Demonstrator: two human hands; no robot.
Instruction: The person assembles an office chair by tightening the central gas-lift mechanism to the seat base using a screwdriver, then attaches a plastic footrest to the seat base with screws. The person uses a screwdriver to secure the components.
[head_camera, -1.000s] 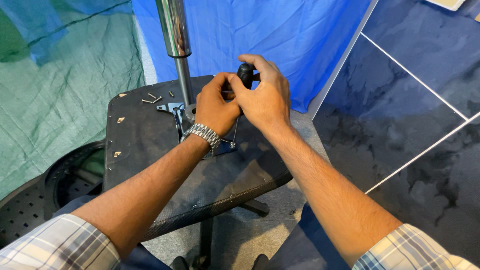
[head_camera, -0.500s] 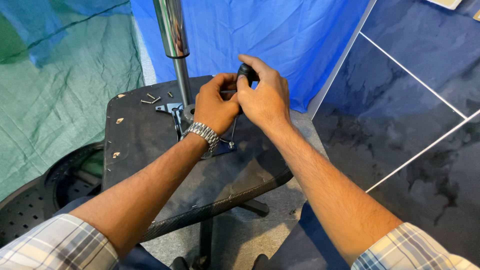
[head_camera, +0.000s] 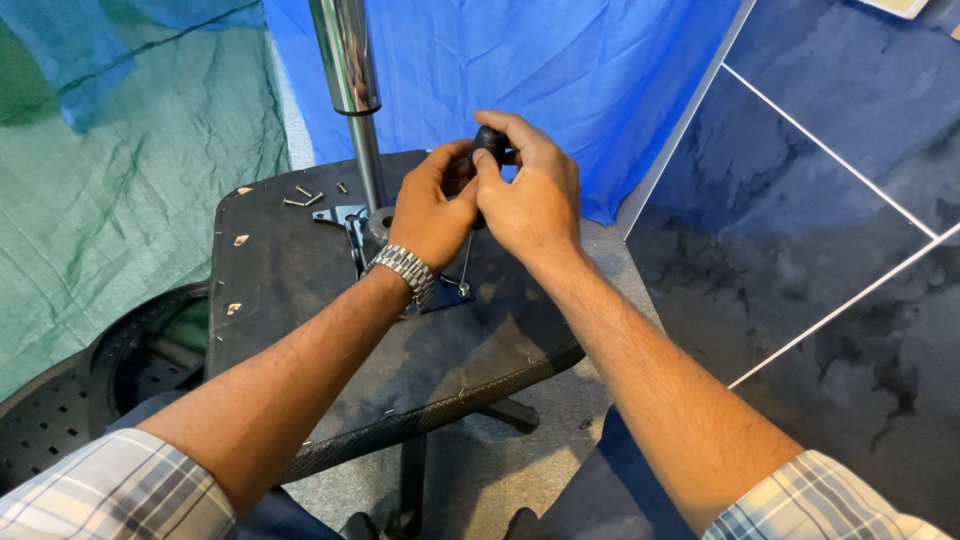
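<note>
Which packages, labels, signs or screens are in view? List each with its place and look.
None shows for certain.
Pale flat thing: top right corner on the dark floor, cream, cut off by the edge; too little shows to call it a package.

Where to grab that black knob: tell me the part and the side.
Pinch the black knob across its rounded head, coming from above. Only the top shows clear of the left hand and right hand; the rest is hidden behind the fingers.
</note>
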